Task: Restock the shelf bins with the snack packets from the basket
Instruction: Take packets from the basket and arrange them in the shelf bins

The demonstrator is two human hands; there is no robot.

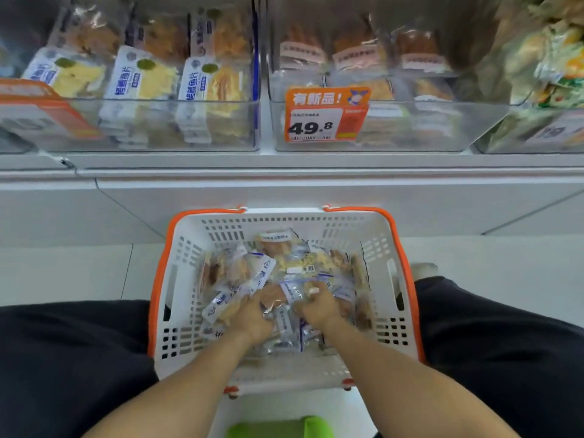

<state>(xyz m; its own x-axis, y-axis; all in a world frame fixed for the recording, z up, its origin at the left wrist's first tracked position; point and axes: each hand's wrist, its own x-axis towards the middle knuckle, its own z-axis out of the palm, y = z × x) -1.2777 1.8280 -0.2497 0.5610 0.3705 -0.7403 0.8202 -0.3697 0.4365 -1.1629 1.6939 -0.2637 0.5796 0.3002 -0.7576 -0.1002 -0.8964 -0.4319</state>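
Both hands are reaching down into one white basket with an orange rim, sitting on the floor between the person's knees. The left hand is lying with curled fingers on a snack packet in the pile, though whether it is actually gripping it cannot be told. The right hand is clenching around another packet just beside the left. Many more packets are lying loose around and under both hands, too jumbled to count. Above and beyond the hands, three clear shelf bins are showing: the left bin, the middle bin carrying one orange price tag, and the right bin.
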